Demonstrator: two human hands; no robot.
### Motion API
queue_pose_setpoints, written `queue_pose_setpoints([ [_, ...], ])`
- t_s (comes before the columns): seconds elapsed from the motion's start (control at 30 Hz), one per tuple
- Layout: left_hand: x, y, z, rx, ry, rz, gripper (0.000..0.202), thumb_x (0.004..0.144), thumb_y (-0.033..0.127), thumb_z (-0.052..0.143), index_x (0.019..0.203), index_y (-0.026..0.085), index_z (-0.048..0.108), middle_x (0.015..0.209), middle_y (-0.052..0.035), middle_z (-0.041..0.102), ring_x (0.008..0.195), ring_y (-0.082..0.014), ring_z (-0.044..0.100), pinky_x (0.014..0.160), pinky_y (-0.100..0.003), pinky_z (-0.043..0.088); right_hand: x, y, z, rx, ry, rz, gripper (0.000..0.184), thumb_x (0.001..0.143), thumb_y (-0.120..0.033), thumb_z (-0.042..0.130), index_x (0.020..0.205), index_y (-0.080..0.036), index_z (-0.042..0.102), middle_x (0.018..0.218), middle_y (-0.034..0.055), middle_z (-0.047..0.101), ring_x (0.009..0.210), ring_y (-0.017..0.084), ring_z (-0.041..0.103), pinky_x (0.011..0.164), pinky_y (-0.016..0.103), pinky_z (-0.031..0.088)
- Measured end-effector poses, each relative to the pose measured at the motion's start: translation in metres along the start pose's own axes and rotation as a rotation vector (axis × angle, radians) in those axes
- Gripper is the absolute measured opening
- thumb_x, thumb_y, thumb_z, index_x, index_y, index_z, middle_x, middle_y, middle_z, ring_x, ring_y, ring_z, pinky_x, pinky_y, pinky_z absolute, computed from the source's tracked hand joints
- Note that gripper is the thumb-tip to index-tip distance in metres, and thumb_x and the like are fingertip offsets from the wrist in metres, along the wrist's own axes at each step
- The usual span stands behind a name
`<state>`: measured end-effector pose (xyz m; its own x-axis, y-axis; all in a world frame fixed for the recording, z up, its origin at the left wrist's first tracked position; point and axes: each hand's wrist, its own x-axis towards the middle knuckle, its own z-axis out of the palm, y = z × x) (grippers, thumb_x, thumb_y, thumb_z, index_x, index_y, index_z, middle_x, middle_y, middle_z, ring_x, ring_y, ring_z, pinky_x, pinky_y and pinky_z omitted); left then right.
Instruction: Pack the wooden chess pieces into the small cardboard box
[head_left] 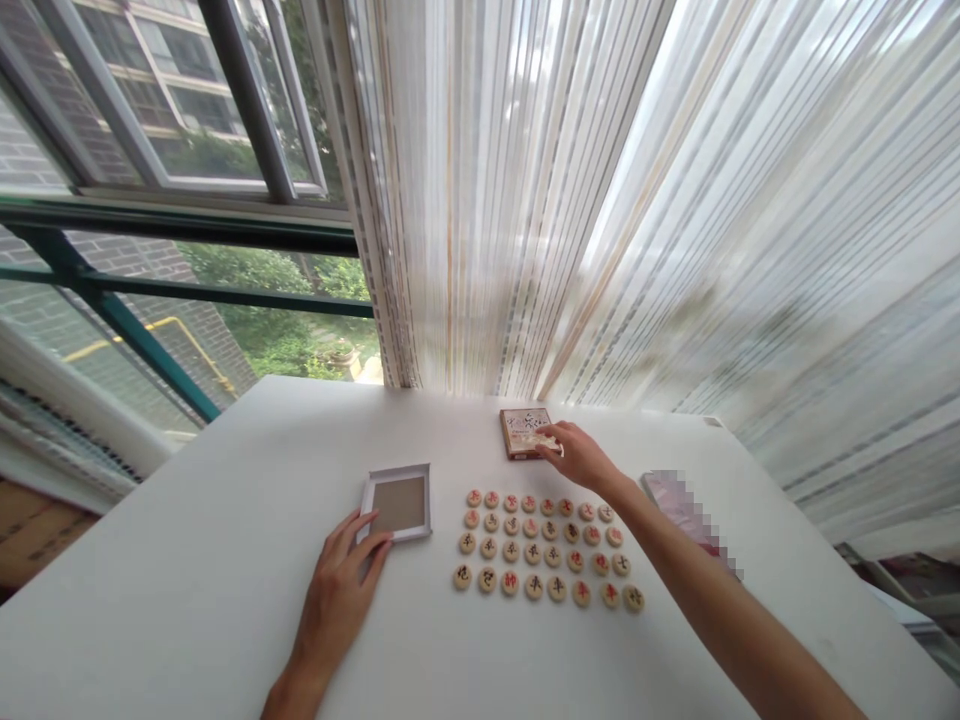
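Left hand half-curled on the tray, right hand loosely bent at the box, can't tell if either's gripping, but a dipping forearm could scatter those pieces.

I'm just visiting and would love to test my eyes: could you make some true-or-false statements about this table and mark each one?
1. The left hand touches the shallow open tray. True.
2. The round wooden pieces are all inside the tray. False: they lie on the white table, to the right of the tray.
3. The right hand is at the printed box, beyond the pieces. True.
4. Every piece bears a black character. False: some characters are red, others black.
5. The pieces lie in four rows. True.
6. The striped curtain covers the window on the left. False: it hangs to the right of that window.
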<state>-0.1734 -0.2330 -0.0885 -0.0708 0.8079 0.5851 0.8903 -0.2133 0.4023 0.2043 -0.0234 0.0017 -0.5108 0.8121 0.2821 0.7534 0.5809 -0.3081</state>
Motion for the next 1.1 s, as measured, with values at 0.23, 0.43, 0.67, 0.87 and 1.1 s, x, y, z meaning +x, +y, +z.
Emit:
queue_pose_setpoints([
  [0.23,-0.001,0.002,0.000,-0.024,-0.011,-0.022,0.019,0.100,0.037,0.054,0.105,0.027,0.070,0.131,-0.0084,0.062,0.131,-0.0330,0.053,0.108,-0.060,0.049,-0.005,0.012,0.011,0.052,-0.046,0.011,0.037,0.091,-0.031,0.065,0.128,-0.026,0.069,0.137,0.0130,0.064,0.128,0.032,0.057,0.106,0.052,0.047],
  [0.43,0.003,0.012,-0.005,-0.073,0.010,-0.051,0.018,0.100,0.036,0.054,0.107,0.027,0.068,0.134,-0.0095,0.059,0.130,-0.0326,0.054,0.107,-0.060,0.049,-0.037,-0.009,-0.006,0.175,0.061,0.086,0.036,0.096,-0.033,0.060,0.131,-0.024,0.065,0.141,0.0136,0.060,0.134,0.032,0.052,0.111,0.058,0.041],
  [0.67,0.015,0.080,-0.016,-0.205,0.008,0.055,0.015,0.100,0.024,0.057,0.110,0.028,0.067,0.141,-0.0067,0.055,0.141,-0.0304,0.046,0.115,-0.057,0.044,-0.109,-0.083,-0.035,0.564,0.017,0.191,0.033,0.101,-0.043,0.053,0.127,-0.027,0.064,0.115,0.0086,0.073,0.099,0.022,0.073,0.083,0.037,0.062],
  [0.87,0.003,0.150,-0.014,-0.315,-0.141,0.250,0.021,0.097,0.016,0.058,0.109,0.031,0.068,0.142,-0.0061,0.055,0.145,-0.0320,0.040,0.111,-0.056,0.049,-0.162,-0.136,-0.014,1.135,0.093,0.426,0.062,0.098,-0.054,0.055,0.151,-0.029,0.036,0.109,0.0072,0.067,0.064,0.014,0.068,0.060,0.032,0.060],
  [1.1,-0.047,0.163,-0.019,-0.435,-0.371,0.234,0.049,0.089,0.024,0.072,0.134,0.034,0.055,0.157,-0.0100,0.041,0.143,-0.0341,0.044,0.109,-0.054,0.052,-0.230,-0.151,0.012,1.229,0.171,0.746,0.070,0.089,-0.058,0.067,0.147,-0.031,0.041,0.097,0.0040,0.068,0.064,0.017,0.066,0.047,0.027,0.055],
])
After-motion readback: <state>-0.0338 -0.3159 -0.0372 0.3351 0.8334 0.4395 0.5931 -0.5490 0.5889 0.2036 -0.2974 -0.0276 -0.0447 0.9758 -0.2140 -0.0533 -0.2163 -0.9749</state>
